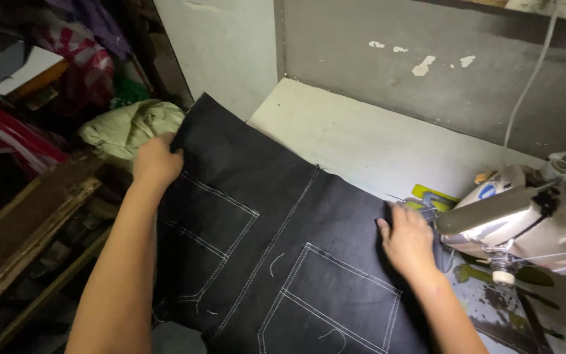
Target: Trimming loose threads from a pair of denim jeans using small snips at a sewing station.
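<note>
2 patch pockets with pale stitching already sit on the dark denim panel (276,229), spread across the white worktable (355,141). Her left hand (156,160) pinches its far edge; her right hand (409,239) lies flat, fingers extended, beside the white sewing machine (532,219). Loose thread ends remain untrimmed.

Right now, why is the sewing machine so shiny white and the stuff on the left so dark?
Head view: strong light glares off the sewing machine, washing out its top. The black cloth stays sharp enough to show its white stitching. The shelves beside the left hand sit in deep shadow. The right hand is slightly soft.
</note>
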